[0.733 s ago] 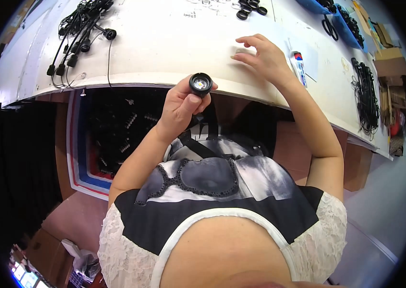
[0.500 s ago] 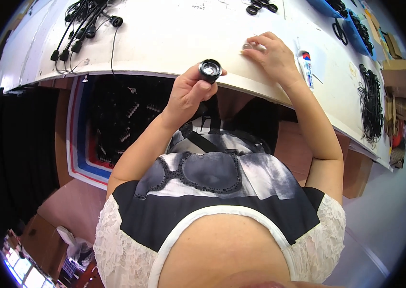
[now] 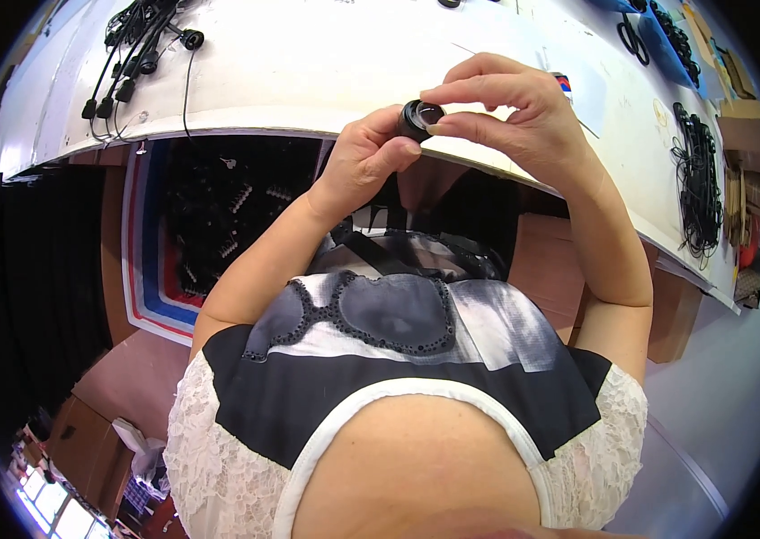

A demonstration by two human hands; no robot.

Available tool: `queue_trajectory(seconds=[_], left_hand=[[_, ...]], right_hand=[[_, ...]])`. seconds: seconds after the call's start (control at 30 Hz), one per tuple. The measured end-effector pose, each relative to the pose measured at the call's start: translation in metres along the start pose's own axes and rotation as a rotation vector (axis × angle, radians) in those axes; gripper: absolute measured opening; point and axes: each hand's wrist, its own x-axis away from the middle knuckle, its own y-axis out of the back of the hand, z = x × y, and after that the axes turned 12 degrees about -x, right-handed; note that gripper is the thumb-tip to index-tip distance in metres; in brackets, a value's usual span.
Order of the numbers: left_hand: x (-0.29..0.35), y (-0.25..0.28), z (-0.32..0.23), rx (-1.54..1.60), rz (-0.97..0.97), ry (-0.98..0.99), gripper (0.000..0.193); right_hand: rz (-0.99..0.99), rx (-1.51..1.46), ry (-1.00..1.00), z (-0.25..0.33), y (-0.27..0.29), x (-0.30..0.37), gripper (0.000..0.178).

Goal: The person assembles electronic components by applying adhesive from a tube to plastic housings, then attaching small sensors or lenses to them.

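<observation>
My left hand [image 3: 364, 160] is closed around a short black cylindrical housing [image 3: 409, 126], its round mouth tilted to the right. At that mouth my right hand [image 3: 528, 117] pinches a small clear round lens [image 3: 430, 114] between thumb and forefinger. The lens lies at or just within the rim; how deep it sits I cannot tell. Both hands are just above the front edge of the white table [image 3: 281, 67]. Behind my right hand a white, red and blue tube [image 3: 563, 83] is mostly hidden.
Black cables with sockets [image 3: 125, 88] hang over the table's left front edge. A black cable bundle [image 3: 697, 180] lies at the right. Beyond it are black-handled scissors [image 3: 633, 40] and a blue bin [image 3: 670, 52] of black parts. Below the table, a striped-edged container [image 3: 140, 269] holds dark items.
My right hand has moved left and nearer from the tabletop, bringing the clear lens to the housing's mouth. My left hand has turned the housing's mouth to the right.
</observation>
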Motion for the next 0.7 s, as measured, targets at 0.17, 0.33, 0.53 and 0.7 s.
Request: queue_trajectory(seconds=[0.17,0.33,0.53,0.7], left_hand=[[-0.002,-0.002,0.004,-0.051,0.071,0.002,0.024],[0.001,-0.003,0.003,0.044,0.085,0.072,0.03],[-0.006,-0.002,-0.006,0.038,0.001,0.088,0.029],[-0.014,0.003,-0.009,0.073,0.005,0.072,0.028]], right_hand=[[0.078,-0.069,-0.132,0.007,0.002,0.007,0.019],[0.109,-0.103,-0.142,-0.006,0.007,0.001,0.022],[0.136,-0.052,-0.211,-0.005,0.009,-0.009,0.021],[-0.013,-0.054,-0.109,-0.01,0.008,-0.015,0.023]])
